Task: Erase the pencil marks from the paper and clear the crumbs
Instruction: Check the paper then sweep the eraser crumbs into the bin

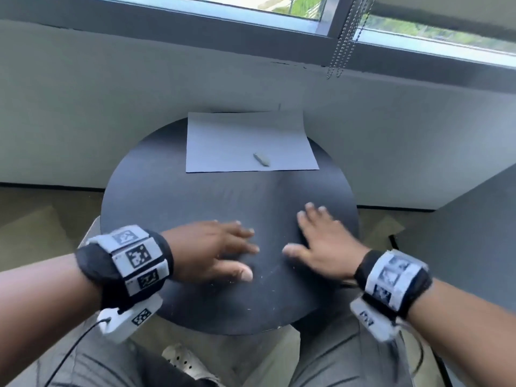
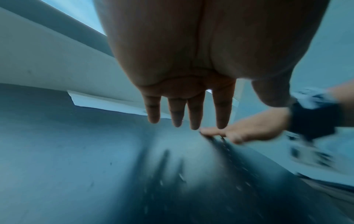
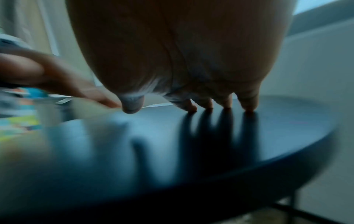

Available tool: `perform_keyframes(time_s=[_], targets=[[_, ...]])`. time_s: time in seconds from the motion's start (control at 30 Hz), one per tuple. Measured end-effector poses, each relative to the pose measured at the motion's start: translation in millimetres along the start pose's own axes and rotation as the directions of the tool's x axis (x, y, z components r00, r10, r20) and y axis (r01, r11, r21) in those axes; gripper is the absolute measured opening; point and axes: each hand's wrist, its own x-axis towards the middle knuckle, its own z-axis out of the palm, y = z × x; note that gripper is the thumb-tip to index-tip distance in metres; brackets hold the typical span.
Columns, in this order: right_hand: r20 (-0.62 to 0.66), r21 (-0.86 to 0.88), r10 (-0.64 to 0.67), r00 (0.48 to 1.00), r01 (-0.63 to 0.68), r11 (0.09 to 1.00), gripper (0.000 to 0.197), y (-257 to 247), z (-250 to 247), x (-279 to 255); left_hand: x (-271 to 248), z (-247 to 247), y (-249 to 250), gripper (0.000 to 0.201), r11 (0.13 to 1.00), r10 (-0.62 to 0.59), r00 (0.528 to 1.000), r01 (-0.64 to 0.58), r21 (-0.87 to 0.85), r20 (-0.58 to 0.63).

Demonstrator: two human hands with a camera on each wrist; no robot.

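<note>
Both hands are flat and holding nothing. Left hand (image 1: 212, 247) is palm down over the near half of the round dark worktop (image 1: 156, 196), fingers straight and close together, pointing toward the right hand. From the left wrist view its fingers (image 2: 194, 115) hang just above the surface; can't tell if they touch. Right hand (image 1: 324, 241) is palm down, fingers spread. Right wrist view shows its fingertips (image 3: 249, 104) on the worktop, each with a shadow right under it. Thumbs of the two hands sit near each other, not touching.

Crumbs (image 1: 265, 277): small pale flecks scattered on the dark worktop, in front of the left thumb and between the hands, a few more toward the near edge. The left wrist view shows them as smeared streaks, motion blur.

Paper (image 1: 237, 141): white sheet at the far side of the worktop, far edge against the wall (image 1: 83, 107), far right corner slightly lifted. Well apart from both hands. Can't make out any pencil marks on it at this resolution.

Eraser (image 1: 261, 159): small grey stick lying on the paper near its near right part, angled diagonally, untouched.

Window (image 1: 293, 7) above the wall, bead chain (image 1: 342, 40) hanging at right. Tracking bands on both wrists.
</note>
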Motion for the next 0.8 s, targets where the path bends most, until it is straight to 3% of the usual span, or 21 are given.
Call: perform_keyframes(time_s=[0.07,0.13,0.17,0.2,0.27,0.33,0.4,0.47,0.57,0.67,0.7,0.73,0.8], targets=[[-0.009,-0.011,-0.229,0.973,0.229,0.973,0.096,-48.1,14.2,-39.0,13.0,-7.3,-6.5,0.125,0.994,-0.100,0.991,0.103,0.032,-0.089],[0.019,0.072,-0.435,0.900,0.432,0.899,0.091,-64.1,16.3,-58.4,23.2,-9.7,-12.7,0.140,0.975,-0.195,0.978,0.202,0.093,-0.077],[-0.008,0.150,-0.475,0.880,0.471,0.869,0.090,-59.4,10.8,-58.4,25.8,-9.4,-12.8,0.142,0.966,-0.227,0.973,0.231,0.114,-0.047],[-0.090,0.224,-0.451,0.888,0.460,0.859,0.090,-47.5,5.4,-52.0,26.6,-7.6,-11.3,0.141,0.963,-0.236,0.972,0.236,0.128,-0.014],[-0.225,0.358,-0.202,0.953,0.273,0.893,0.085,-8.6,-6.4,-29.5,21.6,-3.8,-2.1,0.125,0.980,-0.165,0.985,0.157,0.125,0.056],[-0.192,0.380,0.064,0.979,0.014,0.925,0.083,33.6,-18.0,-5.3,13.8,-1.9,8.5,0.096,0.999,-0.028,0.997,0.025,0.035,0.077],[-0.095,0.271,0.160,0.983,-0.129,0.954,0.097,51.9,-16.6,11.5,10.4,-4.5,19.0,0.065,0.999,0.027,1.000,-0.027,-0.037,0.009],[-0.075,0.121,0.123,0.990,-0.113,0.986,0.096,34.1,-5.1,15.5,17.8,-11.1,23.6,0.046,1.000,0.011,0.995,-0.011,-0.002,-0.096],[-0.064,0.011,-0.135,0.989,0.136,0.991,0.091,-26.2,14.0,-15.2,40.5,-19.4,21.9,0.047,0.997,-0.043,0.976,0.055,0.053,-0.213],[-0.044,0.055,-0.502,0.864,0.504,0.862,0.079,-44.5,4.8,-47.7,57.3,-15.4,14.8,0.064,0.983,-0.144,0.982,0.156,0.098,-0.127],[-0.125,0.121,-0.548,0.827,0.561,0.819,0.073,-37.7,-0.2,-47.8,58.9,-11.8,14.6,0.068,0.978,-0.151,0.986,0.158,0.135,-0.067],[-0.240,0.212,-0.486,0.841,0.534,0.819,0.068,-23.2,-3.8,-42.0,58.7,-8.2,15.5,0.068,0.976,-0.134,0.991,0.135,0.170,-0.016],[-0.301,0.377,-0.146,0.942,0.258,0.890,0.070,18.5,-11.2,-21.3,52.4,-7.5,22.3,0.051,0.985,-0.048,0.999,0.046,0.164,0.007]])
